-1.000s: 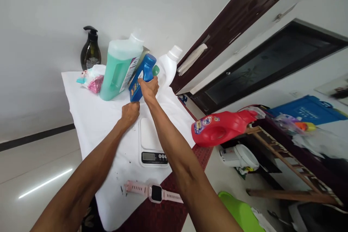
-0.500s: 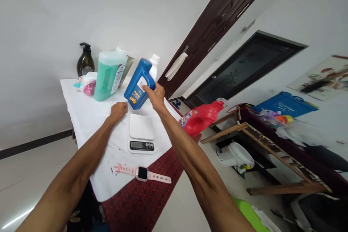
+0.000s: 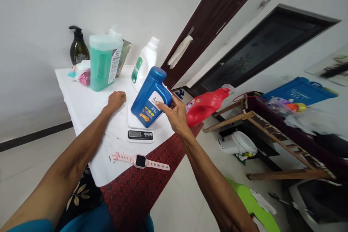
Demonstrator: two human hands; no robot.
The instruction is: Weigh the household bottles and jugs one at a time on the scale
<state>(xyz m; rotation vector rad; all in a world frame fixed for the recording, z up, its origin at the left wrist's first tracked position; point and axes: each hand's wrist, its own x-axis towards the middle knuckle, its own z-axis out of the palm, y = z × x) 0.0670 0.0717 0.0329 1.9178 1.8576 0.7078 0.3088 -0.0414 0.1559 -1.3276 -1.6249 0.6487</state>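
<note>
In the right hand (image 3: pixel 176 113), a blue bottle (image 3: pixel 145 98), flat-sided, with a round blue cap and a side handle. Carries a pale panel on the front, white and yellow lettering, and an orange picture near the base. Leans, cap end toward the bench's right edge, above the middle of the bench (image 3: pixel 130 192) and over a white scale (image 3: pixel 132 121); cannot tell whether touching its platform. Fingers closed about the handle side, thumb flat against the front panel. Left hand (image 3: pixel 117 100) curled into a loose fist on the white cloth (image 3: pixel 78 105), between scale and left edge, nothing seen in its grasp.

Toward the far edge, behind the blue bottle and partly hidden by it, a white bottle (image 3: pixel 148 61) with a green label. Near the far left corner, a green bottle (image 3: pixel 98 67), a beige pack (image 3: pixel 125 52), a pink-and-white packet (image 3: pixel 84 74) and a dark pump bottle (image 3: pixel 79 49). At the right edge, just past the right hand, a tilted red bottle (image 3: pixel 208 107). Along the near edge, a pink watch (image 3: pixel 140 161), strap spread flat.
</note>
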